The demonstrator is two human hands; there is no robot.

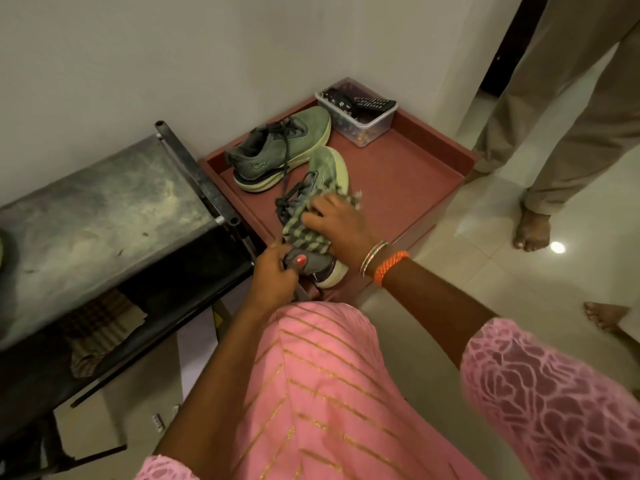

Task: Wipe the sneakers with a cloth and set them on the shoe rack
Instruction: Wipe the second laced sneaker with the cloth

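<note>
The heel of a green sneaker (320,188) is gripped by the left hand (275,275), thumb on top. A striped cloth (304,233) is pressed onto its upper by the right hand (337,225), fingers spread. The sneaker is held over the red cabinet top (408,174); the second sneaker (277,150) lies farther back on it, and a dusty black shoe rack (104,209) stands beside it.

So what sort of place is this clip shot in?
Most likely a home entryway or hall corner: glossy tiled floor, a dusty black metal shoe rack against the wall, and a low reddish cabinet holding sneakers and a plastic tub of remotes. A barefoot bystander also suggests indoors.
</note>
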